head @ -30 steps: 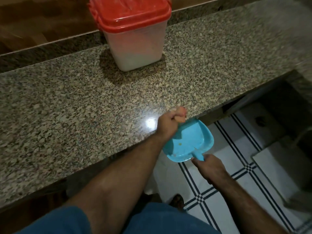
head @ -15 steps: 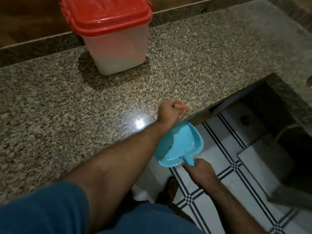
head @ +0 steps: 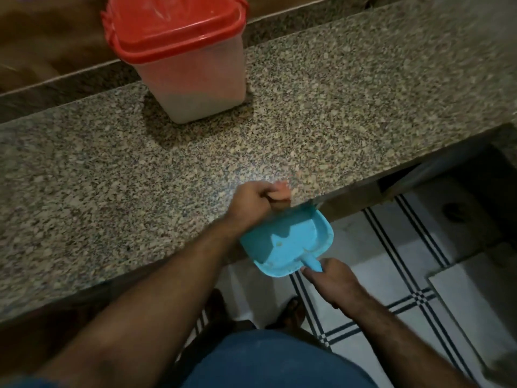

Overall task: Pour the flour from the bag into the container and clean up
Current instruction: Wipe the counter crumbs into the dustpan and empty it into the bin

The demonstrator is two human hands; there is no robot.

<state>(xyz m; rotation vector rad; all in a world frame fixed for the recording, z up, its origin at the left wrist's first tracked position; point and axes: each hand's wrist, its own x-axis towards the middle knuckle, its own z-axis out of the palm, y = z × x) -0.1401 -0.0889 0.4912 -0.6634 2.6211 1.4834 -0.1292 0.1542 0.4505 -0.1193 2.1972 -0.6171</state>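
A translucent container [head: 201, 88] with a shut red lid [head: 173, 35] stands at the back of the granite counter [head: 84, 191], with a pale layer of flour in its bottom. My left hand [head: 253, 203] is a fist resting on the counter's front edge; something pinkish shows at its fingers, and I cannot tell whether it is an object. My right hand [head: 333, 284] grips the handle of a blue dustpan [head: 291, 242], held just below the counter edge under my left hand. A few specks lie in the pan. No flour bag is in view.
A raised dark granite ledge [head: 56, 88] runs behind the counter. To the right the counter ends over a dark gap [head: 481, 189]. Below is a white tiled floor [head: 391, 247] with dark stripes, where my sandalled feet [head: 291, 312] stand.
My left fist has slid slightly along the counter's edge above the dustpan. The dustpan stays under the edge in my right hand. My head has shifted, so the container sits differently in view.
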